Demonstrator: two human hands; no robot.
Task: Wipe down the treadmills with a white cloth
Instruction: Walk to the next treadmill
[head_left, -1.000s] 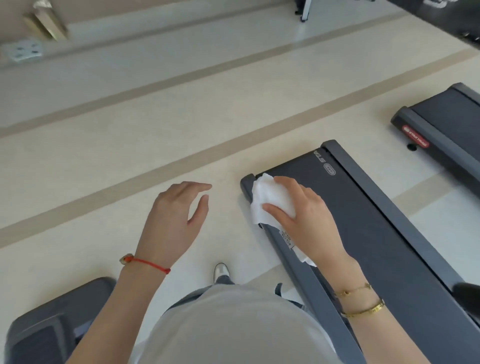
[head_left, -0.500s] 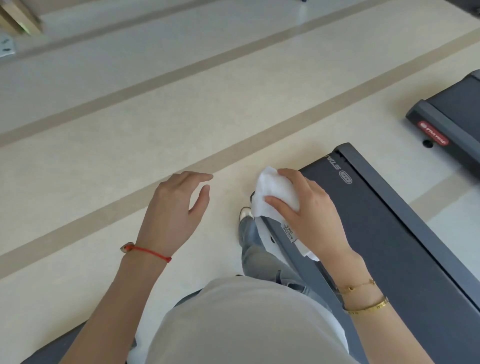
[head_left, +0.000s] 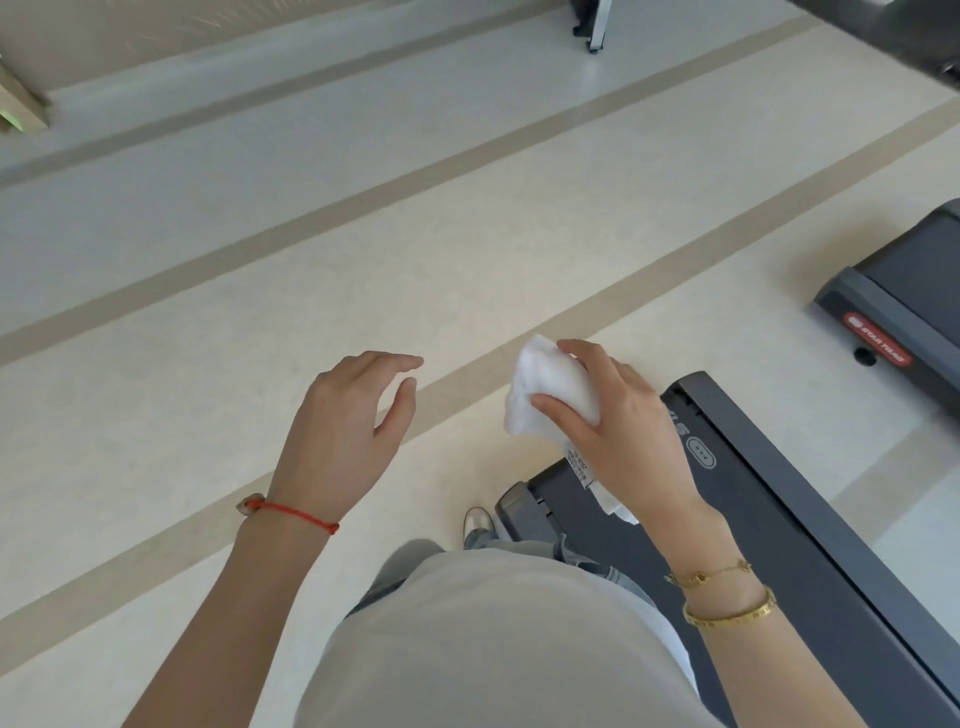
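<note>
One white cloth bunched within right hand fingers above treadmill.

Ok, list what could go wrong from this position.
The white cloth sits bunched in the right hand, so it may wipe with little surface. A loose tail hangs below the palm and could drag. One shoe stands right beside the treadmill end, a possible trip.

**Materials and finish**

white cloth: soft, crumpled fabric, sewn-in printed tag. Treadmill: matt dark grey plastic rails, matt black belt. 2nd treadmill: same finish, glossy red badge. Floor: smooth, faint sheen. Bangle: polished gold-coloured metal.
</note>
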